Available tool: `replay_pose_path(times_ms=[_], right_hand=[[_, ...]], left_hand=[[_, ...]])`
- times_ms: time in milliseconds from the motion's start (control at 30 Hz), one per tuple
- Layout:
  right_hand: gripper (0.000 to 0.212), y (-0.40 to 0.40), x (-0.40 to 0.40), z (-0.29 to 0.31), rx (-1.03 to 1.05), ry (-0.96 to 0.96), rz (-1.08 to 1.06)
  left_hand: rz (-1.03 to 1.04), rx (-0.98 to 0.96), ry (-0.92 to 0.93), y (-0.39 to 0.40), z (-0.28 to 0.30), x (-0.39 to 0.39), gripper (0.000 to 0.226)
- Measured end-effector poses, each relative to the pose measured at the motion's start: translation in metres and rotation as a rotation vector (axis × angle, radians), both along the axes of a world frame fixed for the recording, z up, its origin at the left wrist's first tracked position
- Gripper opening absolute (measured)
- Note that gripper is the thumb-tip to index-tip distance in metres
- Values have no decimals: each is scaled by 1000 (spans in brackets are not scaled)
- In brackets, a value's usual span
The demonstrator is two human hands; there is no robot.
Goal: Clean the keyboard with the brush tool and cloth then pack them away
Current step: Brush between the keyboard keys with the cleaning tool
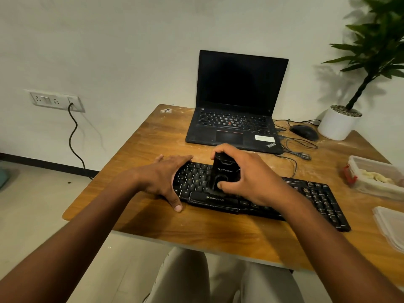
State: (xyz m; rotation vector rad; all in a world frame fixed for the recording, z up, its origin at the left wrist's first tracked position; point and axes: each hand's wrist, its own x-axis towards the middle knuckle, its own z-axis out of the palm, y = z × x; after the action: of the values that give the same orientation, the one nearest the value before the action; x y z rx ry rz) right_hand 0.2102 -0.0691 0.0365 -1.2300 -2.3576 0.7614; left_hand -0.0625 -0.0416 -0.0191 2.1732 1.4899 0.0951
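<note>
black plastic is what we see most of: a black keyboard point(262, 197) lies slantwise across the wooden table point(153, 138), and we take it as our landmark. on its left half stands the black brush tool point(223, 173), upright on the keys, and our right hand point(247, 178) grips it, fingers curled over its far top and thumb pinching its near side. our left hand point(166, 178) lies flat over the keyboard's left end, fingers straight, thumb reaching down past its near edge onto the wood. behind the keyboard sits an open laptop point(236, 106) with a dark screen; behind its right half a black mouse point(303, 132) rests among loose cables point(295, 149), with a white plant pot point(337, 123) beyond. to the keyboard's right end stands a clear plastic box point(376, 178) with a red clasp, holding something pale; we cannot tell whether that is the cloth. nearer us on that side lies a clear lid point(389, 226). left of the keyboard, on the wall, a socket panel point(56, 100) holds a black cord.
</note>
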Motion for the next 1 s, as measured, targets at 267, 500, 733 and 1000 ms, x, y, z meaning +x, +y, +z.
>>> replay_pose_path(times_ms=[267, 500, 733, 1000], right_hand=[[60, 5, 21, 2, -2, -212, 10], [62, -11, -11, -5, 47, 68, 35], [65, -15, -2, -7, 186, -226, 81], [62, -31, -24, -34, 484, -9, 152]], left_hand=[[-7, -1, 4, 2, -2, -2, 149], [-5, 3, -5, 2, -3, -3, 149], [-3, -10, -10, 3, -3, -3, 149], [-4, -10, 7, 4, -5, -4, 151]])
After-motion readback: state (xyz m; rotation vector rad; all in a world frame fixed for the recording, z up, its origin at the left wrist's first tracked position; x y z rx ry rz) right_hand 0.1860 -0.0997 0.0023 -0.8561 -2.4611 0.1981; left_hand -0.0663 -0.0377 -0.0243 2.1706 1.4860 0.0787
